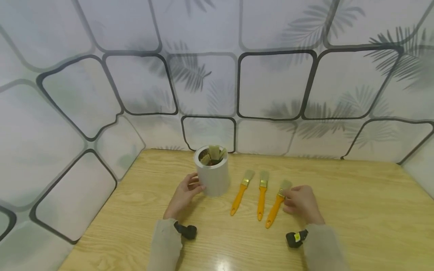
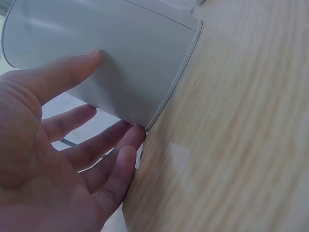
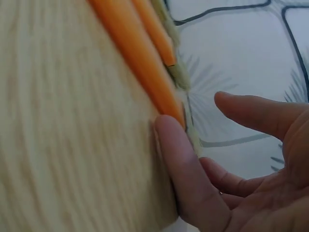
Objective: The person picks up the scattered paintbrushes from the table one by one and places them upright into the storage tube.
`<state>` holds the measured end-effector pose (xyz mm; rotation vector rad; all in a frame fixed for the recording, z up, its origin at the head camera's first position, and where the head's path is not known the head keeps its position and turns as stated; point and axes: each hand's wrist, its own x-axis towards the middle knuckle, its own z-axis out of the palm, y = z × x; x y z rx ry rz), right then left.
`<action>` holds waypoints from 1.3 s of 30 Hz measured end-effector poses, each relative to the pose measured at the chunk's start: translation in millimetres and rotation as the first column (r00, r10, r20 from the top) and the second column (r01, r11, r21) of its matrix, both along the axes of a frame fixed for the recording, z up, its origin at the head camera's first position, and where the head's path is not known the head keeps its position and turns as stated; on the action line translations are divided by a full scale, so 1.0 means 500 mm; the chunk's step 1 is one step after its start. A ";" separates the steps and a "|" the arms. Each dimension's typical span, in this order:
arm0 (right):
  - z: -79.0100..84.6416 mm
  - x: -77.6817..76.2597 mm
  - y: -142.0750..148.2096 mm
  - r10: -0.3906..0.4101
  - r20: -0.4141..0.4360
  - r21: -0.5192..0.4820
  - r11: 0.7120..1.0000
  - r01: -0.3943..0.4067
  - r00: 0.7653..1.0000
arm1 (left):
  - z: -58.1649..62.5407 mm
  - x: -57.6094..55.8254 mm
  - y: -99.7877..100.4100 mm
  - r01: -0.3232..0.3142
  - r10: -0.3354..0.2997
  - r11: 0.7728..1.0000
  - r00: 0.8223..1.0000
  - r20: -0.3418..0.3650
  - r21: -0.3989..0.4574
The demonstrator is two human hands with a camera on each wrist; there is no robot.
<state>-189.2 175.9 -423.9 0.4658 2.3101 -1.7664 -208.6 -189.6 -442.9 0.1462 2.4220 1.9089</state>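
I have the right hand (image 1: 301, 202) at the rightmost brush (image 1: 275, 207) on the table (image 1: 366, 210), fingers relaxed, grasping nothing; the left hand (image 1: 185, 192) lays loose fingers against the can (image 1: 214, 180), farther left. I judge this a reach, calling for a finger-and-thumb pinch.

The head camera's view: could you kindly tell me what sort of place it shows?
Probably an indoor work corner, perhaps a booth: a wood-grain table stands against patterned walls, with three paintbrushes laid out on it.
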 end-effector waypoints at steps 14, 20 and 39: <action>-0.007 -0.002 -0.032 0.038 -0.090 0.288 0.958 -0.010 0.995 | 0.001 -0.004 -0.003 0.002 -0.002 1.000 1.000 -0.025 -0.013; -0.010 -0.006 -0.032 0.031 -0.099 0.296 0.955 0.000 0.995 | 0.003 -0.001 -0.002 -0.010 0.010 1.000 1.000 -0.023 -0.003; -0.013 0.002 0.010 -0.036 -0.022 -0.260 0.965 0.029 0.999 | -0.005 -0.004 -0.001 -0.006 0.006 1.000 1.000 -0.009 0.008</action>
